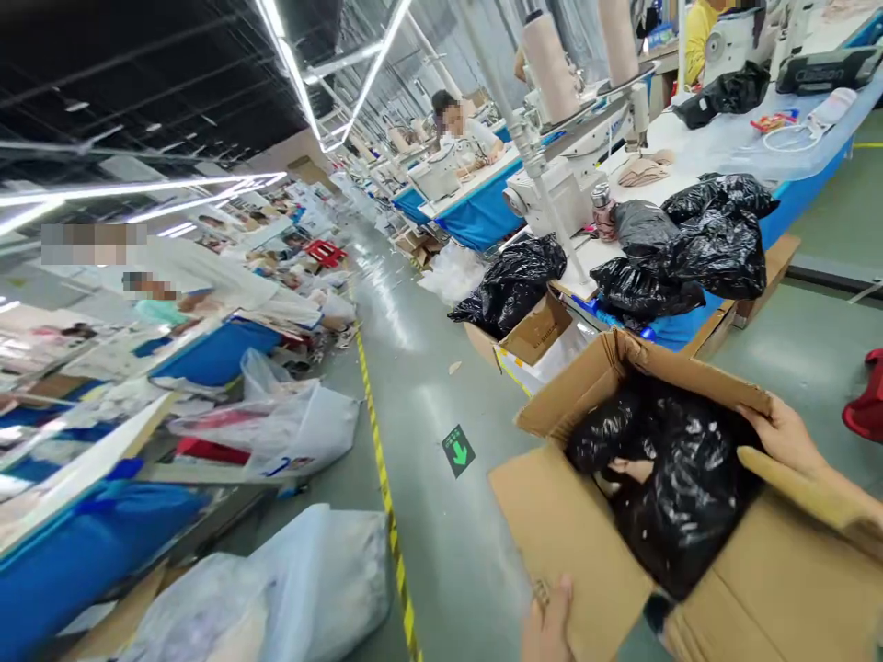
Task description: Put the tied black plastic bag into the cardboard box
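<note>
An opened cardboard box (572, 542) is tilted toward me at the lower right, its flaps spread outward. Inside lies a black plastic bag (690, 469), with something pale showing through a gap in it. My left hand (548, 618) grips the box by its near left flap, the thumb on the outside and the other fingers mostly hidden. On the far right my right hand (786, 437) is closed over the upper edge of the box, part of it behind a flap.
Black plastic bags (714, 244) crowd the end of a sewing table, beside a drink can (603, 211) and a sewing machine (552, 193). Another carton (542, 331) with a black bag stands below. A yellow-black line (379, 460) borders the aisle; bagged bins (331, 561) stand left. Co-workers sit at machines.
</note>
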{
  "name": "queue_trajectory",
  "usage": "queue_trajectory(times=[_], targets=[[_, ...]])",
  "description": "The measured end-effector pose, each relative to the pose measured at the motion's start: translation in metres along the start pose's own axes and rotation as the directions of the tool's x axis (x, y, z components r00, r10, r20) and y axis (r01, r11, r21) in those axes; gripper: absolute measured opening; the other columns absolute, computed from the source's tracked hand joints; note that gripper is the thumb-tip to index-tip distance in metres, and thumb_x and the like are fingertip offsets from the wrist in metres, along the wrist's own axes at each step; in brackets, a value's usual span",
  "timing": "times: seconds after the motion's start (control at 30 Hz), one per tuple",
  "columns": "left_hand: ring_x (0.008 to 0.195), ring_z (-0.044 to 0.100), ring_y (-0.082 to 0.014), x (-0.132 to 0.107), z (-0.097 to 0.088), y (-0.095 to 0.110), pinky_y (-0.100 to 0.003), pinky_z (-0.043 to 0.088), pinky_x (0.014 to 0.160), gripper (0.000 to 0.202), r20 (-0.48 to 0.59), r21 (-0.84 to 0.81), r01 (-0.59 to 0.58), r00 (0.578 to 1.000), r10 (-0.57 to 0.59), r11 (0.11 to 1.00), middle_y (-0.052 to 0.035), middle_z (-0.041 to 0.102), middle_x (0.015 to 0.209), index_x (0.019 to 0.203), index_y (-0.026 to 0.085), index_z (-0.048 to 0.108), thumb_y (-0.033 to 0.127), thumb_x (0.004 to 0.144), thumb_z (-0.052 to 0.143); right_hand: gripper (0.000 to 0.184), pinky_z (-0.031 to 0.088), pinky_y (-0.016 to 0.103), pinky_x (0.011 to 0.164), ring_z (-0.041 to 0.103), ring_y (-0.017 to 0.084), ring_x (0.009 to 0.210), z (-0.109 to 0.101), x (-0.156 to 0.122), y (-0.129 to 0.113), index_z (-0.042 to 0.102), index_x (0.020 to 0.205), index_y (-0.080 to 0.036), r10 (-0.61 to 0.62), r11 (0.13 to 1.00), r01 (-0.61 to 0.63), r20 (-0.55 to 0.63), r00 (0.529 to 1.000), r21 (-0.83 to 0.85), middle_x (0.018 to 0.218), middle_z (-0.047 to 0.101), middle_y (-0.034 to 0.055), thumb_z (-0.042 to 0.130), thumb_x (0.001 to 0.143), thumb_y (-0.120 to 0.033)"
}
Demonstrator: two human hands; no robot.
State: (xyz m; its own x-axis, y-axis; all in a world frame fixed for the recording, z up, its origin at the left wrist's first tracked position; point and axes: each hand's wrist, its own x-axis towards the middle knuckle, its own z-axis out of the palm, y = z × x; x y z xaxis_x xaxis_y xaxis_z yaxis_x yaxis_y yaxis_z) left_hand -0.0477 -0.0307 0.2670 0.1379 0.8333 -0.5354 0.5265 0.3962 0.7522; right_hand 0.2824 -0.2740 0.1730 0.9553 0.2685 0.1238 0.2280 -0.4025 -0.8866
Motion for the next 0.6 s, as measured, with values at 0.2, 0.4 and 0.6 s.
queue_trajectory(times=[0.2, 0.4, 0.6], targets=[[0.102, 0.078, -0.0402, 0.004, 0.030, 0.016, -0.045, 0.064, 0.089, 0.052, 0.211, -0.129, 0.063, 0.977, -0.034, 0.990, -0.0171, 0.081, 0.094, 0.097, 0.011, 0.075, 0.046, 0.061, 0.090, 0.040, 0.047, 0.035, 0.068, 0.059, 0.024, 0.073, -0.004, 0.000, 0.023, 0.060, 0.077, -0.026, 0.009, 1.000, -0.010, 0.079, 0.997, 0.014, 0.075, 0.062, 0.0025, 0.057, 0.093, -0.063], [0.100, 0.080, -0.0355, -0.002, 0.046, 0.029, -0.043, 0.065, 0.091, 0.038, 0.207, -0.138, 0.201, 0.963, -0.170, 0.970, -0.0142, 0.082, 0.096, 0.101, 0.013, 0.073, 0.028, 0.069, 0.087, 0.038, 0.049, 0.036, 0.078, 0.060, 0.022, 0.078, 0.004, 0.037, 0.031, 0.065, 0.076, -0.025, 0.020, 0.994, -0.037, 0.169, 0.985, 0.101, 0.080, 0.065, 0.0029, 0.071, 0.088, -0.060], [0.102, 0.080, -0.0339, 0.013, 0.065, 0.045, -0.042, 0.066, 0.094, 0.028, 0.170, -0.060, 0.224, 0.963, -0.211, 0.973, -0.0139, 0.082, 0.096, 0.098, 0.016, 0.069, 0.018, 0.072, 0.079, 0.036, 0.060, 0.041, 0.087, 0.071, 0.021, 0.096, -0.012, 0.014, 0.070, 0.072, 0.115, -0.018, 0.225, 0.949, -0.222, 0.015, 0.974, 0.223, 0.113, 0.073, 0.0076, 0.066, 0.103, -0.051]])
